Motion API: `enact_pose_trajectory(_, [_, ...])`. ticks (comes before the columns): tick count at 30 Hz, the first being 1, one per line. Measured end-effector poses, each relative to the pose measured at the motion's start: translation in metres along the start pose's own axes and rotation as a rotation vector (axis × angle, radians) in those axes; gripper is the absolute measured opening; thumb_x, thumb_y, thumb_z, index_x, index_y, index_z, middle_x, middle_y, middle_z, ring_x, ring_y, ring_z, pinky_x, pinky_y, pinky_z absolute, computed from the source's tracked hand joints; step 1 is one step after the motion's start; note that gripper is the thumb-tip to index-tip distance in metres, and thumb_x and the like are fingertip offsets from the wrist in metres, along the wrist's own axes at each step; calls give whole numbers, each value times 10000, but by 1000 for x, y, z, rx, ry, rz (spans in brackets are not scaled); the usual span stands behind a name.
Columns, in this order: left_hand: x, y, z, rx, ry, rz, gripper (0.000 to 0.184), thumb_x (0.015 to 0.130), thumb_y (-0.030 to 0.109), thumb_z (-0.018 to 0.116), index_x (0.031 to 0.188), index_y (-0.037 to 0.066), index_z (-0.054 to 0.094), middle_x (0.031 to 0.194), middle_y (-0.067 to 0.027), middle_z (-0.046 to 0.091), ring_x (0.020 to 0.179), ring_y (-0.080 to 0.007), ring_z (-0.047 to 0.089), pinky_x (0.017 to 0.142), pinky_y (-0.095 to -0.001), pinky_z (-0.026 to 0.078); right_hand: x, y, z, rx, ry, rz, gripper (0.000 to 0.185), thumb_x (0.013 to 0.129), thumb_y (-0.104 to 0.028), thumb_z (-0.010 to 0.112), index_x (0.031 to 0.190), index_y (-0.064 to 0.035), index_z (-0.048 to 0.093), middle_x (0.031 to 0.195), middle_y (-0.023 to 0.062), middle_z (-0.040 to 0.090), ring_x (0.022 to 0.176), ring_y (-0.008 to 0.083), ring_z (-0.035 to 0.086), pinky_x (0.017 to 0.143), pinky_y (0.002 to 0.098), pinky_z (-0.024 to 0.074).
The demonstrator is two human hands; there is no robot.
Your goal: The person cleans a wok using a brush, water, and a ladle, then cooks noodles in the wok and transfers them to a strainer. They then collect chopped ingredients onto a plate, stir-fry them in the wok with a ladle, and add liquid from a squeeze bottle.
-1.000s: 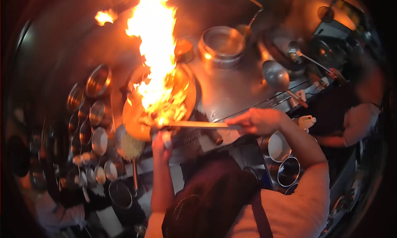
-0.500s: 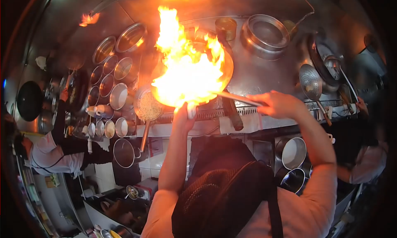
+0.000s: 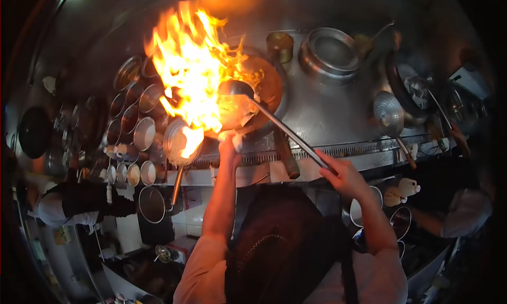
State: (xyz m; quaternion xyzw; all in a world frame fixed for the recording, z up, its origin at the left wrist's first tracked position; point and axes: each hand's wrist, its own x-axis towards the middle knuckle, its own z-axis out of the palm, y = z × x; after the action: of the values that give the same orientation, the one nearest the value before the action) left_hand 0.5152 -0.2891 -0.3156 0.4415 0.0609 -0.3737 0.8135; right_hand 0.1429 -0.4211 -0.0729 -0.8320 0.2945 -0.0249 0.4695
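Note:
Tall flames (image 3: pixel 193 72) rise from the left side of a wok (image 3: pixel 269 87) on the stove. My left hand (image 3: pixel 230 144) is closed at the wok's near edge, around a whitish cloth. My right hand (image 3: pixel 343 176) grips the handle end of a long metal ladle (image 3: pixel 296 138). The ladle's dark bowl (image 3: pixel 235 88) is over the wok, beside the flames. The wok's contents are mostly hidden by fire and glare.
A strainer (image 3: pixel 174 140) lies left of the wok, a flame over it. Metal bowls (image 3: pixel 143 134) stand farther left. A large pot (image 3: pixel 331 53) and a perforated skimmer (image 3: pixel 388 113) are on the right. Co-workers stand at both sides (image 3: pixel 53 209), (image 3: pixel 467 213).
The ladle's bowl has come into sight over the wok, its handle now steeply slanted. My right hand has moved lower. The flames have shifted left and uncovered the wok's right side.

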Motion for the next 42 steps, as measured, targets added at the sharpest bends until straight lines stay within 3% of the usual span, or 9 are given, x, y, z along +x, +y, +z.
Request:
enact_pose_trajectory(3, [8, -9, -4, 5, -33, 21, 220, 949, 121, 672, 1141, 28, 620, 972, -84, 692, 857, -226, 715, 738, -330, 589, -3, 47, 12, -22, 119, -132, 553, 1008, -180, 661, 1534, -112, 503, 1310, 229, 680, 1177, 382, 688, 981, 429, 537])
enact_pose_trajectory(5, [18, -16, -3, 54, 21, 28, 221, 940, 132, 679, 1126, 26, 626, 958, -84, 692, 850, -217, 713, 725, -330, 589, -6, 71, 20, -2, 69, 32, 540, 1016, -189, 661, 1526, -105, 505, 1385, 240, 639, 1305, 390, 611, 1061, 441, 507])
enact_pose_trajectory(11, [17, -7, 0, 175, 167, -47, 390, 982, 266, 710, 1283, 68, 560, 1098, -94, 671, 934, -222, 690, 738, -383, 583, 30, 114, 38, 196, 182, 107, 544, 1029, -219, 658, 1537, -107, 498, 1000, 142, 731, 840, 214, 701, 787, 355, 552])
enact_pose_trajectory(14, [-8, 8, 13, 186, 95, -93, 440, 1023, 362, 685, 1327, 82, 536, 1153, -84, 657, 976, -225, 680, 758, -397, 588, 70, 123, 12, 366, 409, 182, 594, 1006, -199, 683, 1551, -95, 470, 691, 49, 582, 612, 113, 557, 582, 300, 473])
enact_pose_trajectory(25, [-7, 0, 19, 288, 52, -90, 323, 1026, 246, 683, 1271, 70, 568, 1109, -83, 665, 893, -222, 688, 705, -413, 608, 197, 178, -123, 147, 617, 268, 663, 926, -97, 648, 1536, 34, 424, 672, 88, 627, 497, 182, 616, 453, 360, 495])
enact_pose_trajectory(28, [-2, -6, 11, 295, 45, -70, 335, 1027, 247, 682, 1283, 55, 581, 1110, -77, 679, 904, -203, 689, 739, -388, 598, 217, 177, -133, 153, 641, 311, 537, 948, -104, 638, 1432, 78, 493, 680, 73, 617, 494, 167, 595, 440, 339, 487])
enact_pose_trajectory(31, [0, -8, 10, 306, 70, -62, 367, 1029, 258, 683, 1309, 49, 574, 1138, -75, 681, 943, -197, 686, 774, -387, 593, 234, 175, -148, 846, 546, 223, 260, 987, -115, 618, 1191, 42, 580, 696, 34, 589, 501, 117, 555, 433, 293, 475])
enact_pose_trajectory(33, [1, -7, 7, 314, 45, -70, 380, 1029, 262, 684, 1321, 53, 561, 1154, -71, 675, 967, -194, 680, 786, -388, 590, 237, 173, -160, 1535, 387, 238, 91, 1006, -107, 596, 947, -75, 534, 747, 2, 550, 539, 71, 531, 454, 245, 462])
enact_pose_trajectory(42, [0, -12, 1, 323, 14, -27, 365, 1051, 319, 654, 1309, 84, 546, 1125, -64, 659, 936, -205, 667, 769, -392, 587, 224, 156, -165, 1604, 393, 65, 119, 1018, -112, 601, 925, -94, 528, 768, 6, 565, 546, 58, 520, 472, 230, 453])
